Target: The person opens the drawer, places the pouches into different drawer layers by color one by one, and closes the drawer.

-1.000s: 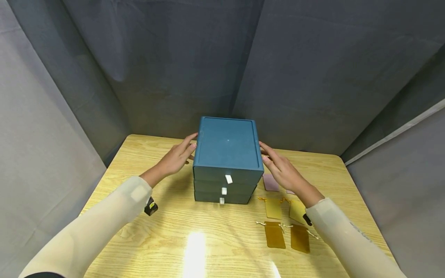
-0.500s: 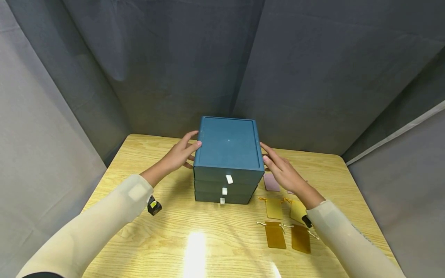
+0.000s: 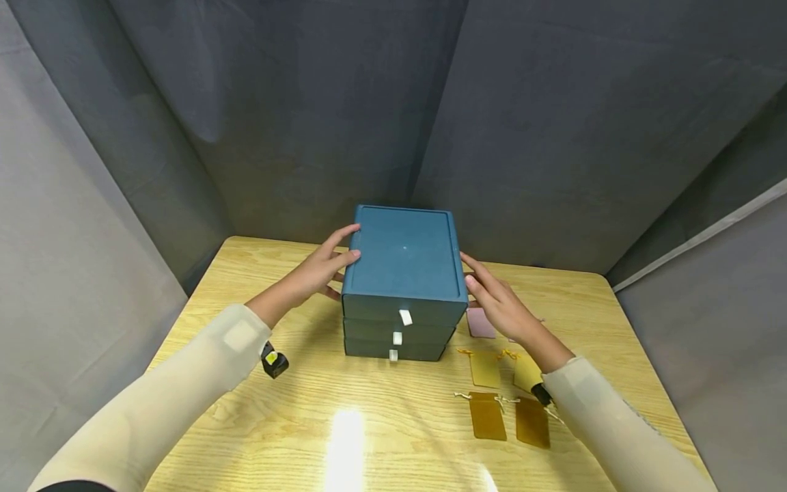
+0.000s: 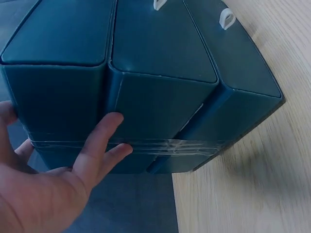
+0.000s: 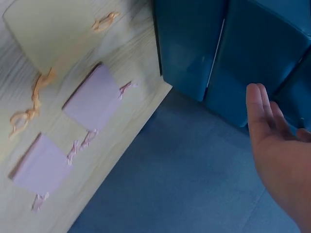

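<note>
A wooden table (image 3: 295, 424) carries a dark teal three-drawer storage box (image 3: 402, 263) near its far edge, each drawer front bearing a small white pull tab (image 3: 404, 317); no writing shows on it. The left hand (image 3: 313, 273) presses spread, straight fingers (image 4: 99, 141) against the box's left side. The right hand (image 3: 498, 301) lies flat, fingers together, at its right side. Right of the box lie amber drawstring pouches (image 3: 487, 415) and lilac pouches (image 5: 95, 97).
</note>
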